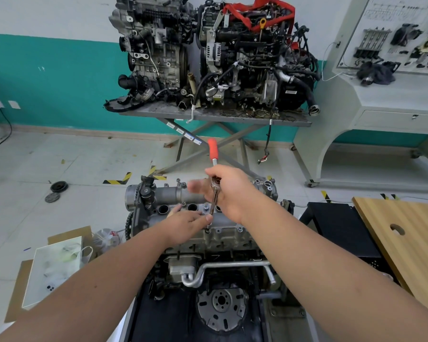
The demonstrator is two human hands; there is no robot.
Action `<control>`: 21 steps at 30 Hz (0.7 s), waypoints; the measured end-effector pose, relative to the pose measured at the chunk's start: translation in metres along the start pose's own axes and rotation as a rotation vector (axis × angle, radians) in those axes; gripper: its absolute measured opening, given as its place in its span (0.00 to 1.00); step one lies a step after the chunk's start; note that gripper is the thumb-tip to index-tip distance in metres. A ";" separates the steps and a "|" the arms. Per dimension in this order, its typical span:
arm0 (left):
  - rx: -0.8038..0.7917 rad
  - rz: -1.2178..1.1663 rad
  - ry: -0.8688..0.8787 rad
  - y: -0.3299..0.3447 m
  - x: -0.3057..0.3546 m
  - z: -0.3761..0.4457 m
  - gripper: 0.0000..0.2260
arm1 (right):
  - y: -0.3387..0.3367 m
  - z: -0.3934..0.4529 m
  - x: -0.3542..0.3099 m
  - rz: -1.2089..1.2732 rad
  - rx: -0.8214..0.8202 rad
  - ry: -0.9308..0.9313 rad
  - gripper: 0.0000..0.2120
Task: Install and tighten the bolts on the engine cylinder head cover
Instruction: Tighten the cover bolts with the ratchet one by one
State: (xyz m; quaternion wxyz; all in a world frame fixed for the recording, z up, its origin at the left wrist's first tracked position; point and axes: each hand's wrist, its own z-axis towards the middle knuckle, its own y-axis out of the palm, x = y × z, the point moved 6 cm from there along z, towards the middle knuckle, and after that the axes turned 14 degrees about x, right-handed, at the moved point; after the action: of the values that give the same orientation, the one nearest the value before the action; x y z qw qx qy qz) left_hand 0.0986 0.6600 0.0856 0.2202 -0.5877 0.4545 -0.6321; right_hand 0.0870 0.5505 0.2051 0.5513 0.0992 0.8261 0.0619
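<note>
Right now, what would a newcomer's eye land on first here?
The red-handled ratchet at centre, gripped by the right hand over the cylinder head cover, while the left hand steadies its lower end at a bolt on the cover's near edge. Behind, two bare engines on a scissor table against the teal wall.

The grey cast cylinder head cover (183, 193) lies flat atop the engine at frame centre, its round plug wells open in a row. A chrome ratchet wrench (214, 169) with a red grip stands nearly upright, handle toward 12 o'clock. Its tip meets what seems a bolt (208, 229) at the cover's 6 o'clock edge.
</note>
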 end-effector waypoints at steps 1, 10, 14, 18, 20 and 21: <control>-0.003 0.007 0.005 0.000 0.000 0.000 0.28 | 0.000 0.000 0.003 0.138 -0.023 0.037 0.05; 0.007 0.002 0.025 -0.002 0.003 -0.002 0.26 | -0.004 0.000 0.009 0.439 0.035 0.011 0.18; 0.032 -0.041 0.009 -0.002 0.004 -0.002 0.26 | -0.002 -0.007 0.009 0.373 0.078 -0.146 0.06; 0.054 -0.052 -0.015 -0.005 0.005 -0.003 0.26 | -0.010 -0.010 0.013 0.017 0.191 -0.444 0.09; 0.046 -0.053 -0.001 -0.005 0.005 -0.003 0.27 | -0.009 -0.020 0.006 -0.204 0.238 -0.743 0.11; 0.051 -0.069 -0.001 -0.003 0.003 -0.001 0.27 | -0.009 -0.025 0.002 -0.286 0.278 -0.928 0.12</control>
State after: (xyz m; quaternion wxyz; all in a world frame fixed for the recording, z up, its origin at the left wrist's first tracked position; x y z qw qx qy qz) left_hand 0.0976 0.6594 0.0904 0.2133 -0.5975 0.4175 -0.6505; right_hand 0.0623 0.5424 0.2114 0.8449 0.0745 0.4997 -0.1758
